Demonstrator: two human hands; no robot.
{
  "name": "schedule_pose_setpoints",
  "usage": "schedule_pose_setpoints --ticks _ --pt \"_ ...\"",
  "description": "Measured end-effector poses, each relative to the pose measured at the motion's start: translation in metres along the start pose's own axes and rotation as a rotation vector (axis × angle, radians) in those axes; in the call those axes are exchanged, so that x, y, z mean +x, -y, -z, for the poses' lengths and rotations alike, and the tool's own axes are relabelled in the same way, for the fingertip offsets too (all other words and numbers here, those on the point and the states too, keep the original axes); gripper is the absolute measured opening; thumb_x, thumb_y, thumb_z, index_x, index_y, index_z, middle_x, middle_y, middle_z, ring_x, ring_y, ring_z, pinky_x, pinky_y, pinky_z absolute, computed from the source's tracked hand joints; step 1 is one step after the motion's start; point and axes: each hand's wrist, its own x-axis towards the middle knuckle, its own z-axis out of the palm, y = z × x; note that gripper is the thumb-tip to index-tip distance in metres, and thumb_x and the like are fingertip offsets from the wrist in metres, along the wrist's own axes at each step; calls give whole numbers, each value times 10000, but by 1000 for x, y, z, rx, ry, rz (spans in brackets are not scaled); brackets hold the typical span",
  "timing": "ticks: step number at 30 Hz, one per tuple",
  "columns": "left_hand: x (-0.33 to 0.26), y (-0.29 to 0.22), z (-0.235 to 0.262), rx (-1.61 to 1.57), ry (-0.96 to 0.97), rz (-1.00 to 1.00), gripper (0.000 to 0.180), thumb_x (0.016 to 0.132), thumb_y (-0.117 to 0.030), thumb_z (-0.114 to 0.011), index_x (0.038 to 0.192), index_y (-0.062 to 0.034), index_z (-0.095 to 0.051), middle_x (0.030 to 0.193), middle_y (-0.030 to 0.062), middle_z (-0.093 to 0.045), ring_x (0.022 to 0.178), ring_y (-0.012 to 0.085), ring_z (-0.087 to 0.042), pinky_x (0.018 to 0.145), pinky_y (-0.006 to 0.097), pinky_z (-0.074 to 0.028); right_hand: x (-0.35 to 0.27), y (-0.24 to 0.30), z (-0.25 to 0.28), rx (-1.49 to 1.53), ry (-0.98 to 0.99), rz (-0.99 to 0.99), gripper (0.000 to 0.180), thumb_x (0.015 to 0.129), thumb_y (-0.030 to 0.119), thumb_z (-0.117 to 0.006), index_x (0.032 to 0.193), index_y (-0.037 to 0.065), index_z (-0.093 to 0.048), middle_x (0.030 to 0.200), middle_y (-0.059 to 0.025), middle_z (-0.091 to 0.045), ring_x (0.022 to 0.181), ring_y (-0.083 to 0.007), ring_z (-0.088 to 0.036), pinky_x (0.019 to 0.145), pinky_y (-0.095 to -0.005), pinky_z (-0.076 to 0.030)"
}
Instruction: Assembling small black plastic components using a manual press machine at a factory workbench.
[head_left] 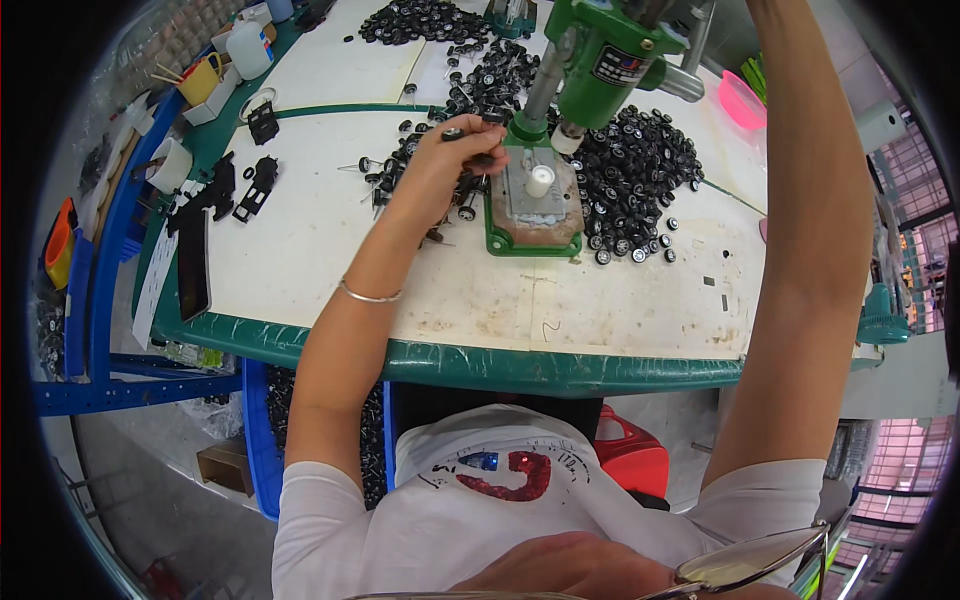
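Observation:
My left hand (458,160) is closed beside the post of a green bench press (600,85), with small black toy wheels (453,134) at its fingers. Its fingertips come close to the metal plate (545,205) on the press base. A white round post (540,180) stands upright on that plate, below the press ram (568,138). My right arm (815,200) stretches up past the press, and its hand lies beyond the top edge of the picture. Wheels on thin axles (468,212) lie scattered below my left hand.
Right of the press lies a large heap of black wheels (640,180); more wheels (420,22) are piled at the back. Black plastic chassis parts (258,190) and a dark phone-like slab (194,265) lie left. A pink bowl (740,100) stands right. A blue bin (262,440) sits below the table edge.

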Motion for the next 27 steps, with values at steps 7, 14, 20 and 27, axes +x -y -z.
schedule_pose_setpoints --ticks 7,14,20,27 --pt "-12 -21 14 919 69 24 255 749 -215 -736 912 -28 -677 658 103 -628 643 197 -622 619 313 -490 -62 3 32 1113 190 -1029 367 957 446 -482 915 102 -603 752 -27 -594 586 -154 -555 502 -331 -459" --pt "-22 -12 -6 1618 -50 -88 263 754 -211 -720 1006 -138 -718 873 127 -699 839 300 -670 733 400 -530 -220 -60 77 -607 -2 -41 310 936 307 -569 1092 56 -664 902 7 -615 734 -80 -571 568 -207 -402" --pt "-15 -5 -2 1560 -146 -149 305 704 -242 -756 971 -99 -718 850 141 -693 805 316 -666 707 388 -520 -340 -106 102 -919 282 32 163 879 160 -647 1024 95 -685 864 15 -606 689 -78 -549 578 -232 -425" --pt "-7 -18 8 537 -93 -32 186 789 -215 -724 813 -50 -643 897 85 -703 605 52 -559 429 190 -325 -391 -121 83 -1247 335 74 180 824 221 -677 978 130 -657 907 -19 -595 726 -229 -616 625 -344 -489"
